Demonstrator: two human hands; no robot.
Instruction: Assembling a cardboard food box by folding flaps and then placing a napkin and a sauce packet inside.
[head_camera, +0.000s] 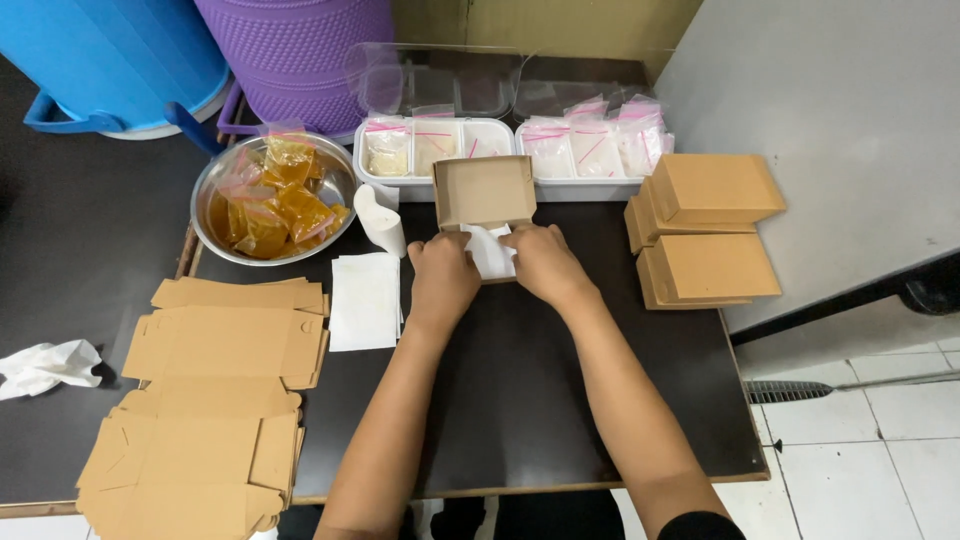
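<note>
An open brown cardboard box (484, 190) stands on the dark table (520, 400) with its lid tipped up toward the back. White paper (490, 250) lies in the box. My left hand (443, 277) and my right hand (541, 262) rest on the box's near edge, one on each side of the white paper, with fingers curled on it. Whether the fingers pinch the paper or just press it down is hidden.
Flat unfolded box blanks (215, 400) lie at the left. A stack of white sheets (365, 300) and a white cup (382, 222) sit beside my left hand. A metal bowl of amber sachets (272, 200), white trays of small bags (500, 150), closed brown boxes (705, 230) at right.
</note>
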